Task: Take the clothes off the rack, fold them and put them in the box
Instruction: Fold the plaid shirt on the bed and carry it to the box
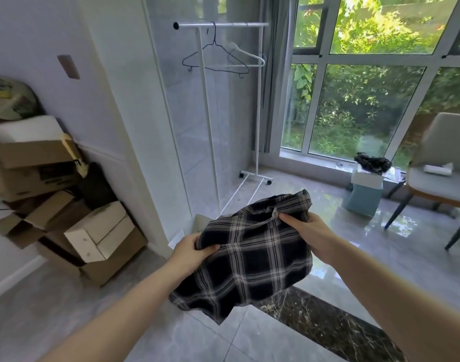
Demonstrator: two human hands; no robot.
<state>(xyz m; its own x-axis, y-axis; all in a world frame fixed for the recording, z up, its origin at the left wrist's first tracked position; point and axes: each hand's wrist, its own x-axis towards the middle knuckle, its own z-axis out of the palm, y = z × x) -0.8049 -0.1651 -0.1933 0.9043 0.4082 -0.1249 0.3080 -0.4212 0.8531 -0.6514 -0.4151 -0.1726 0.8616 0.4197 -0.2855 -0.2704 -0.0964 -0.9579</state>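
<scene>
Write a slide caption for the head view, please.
Both hands hold a folded plaid shirt; bare hangers remain on the rack.

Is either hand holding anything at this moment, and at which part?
Both hold the plaid shirt: the left hand grips its left edge, the right hand pinches the upper right edge near the collar opening.

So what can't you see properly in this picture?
Head view only:
- The box: mostly hidden behind the plaid shirt that the left hand and right hand grip.
- Whether the shirt is neatly folded: bunched, can't tell.
- The dark item by the window: too small.
</scene>
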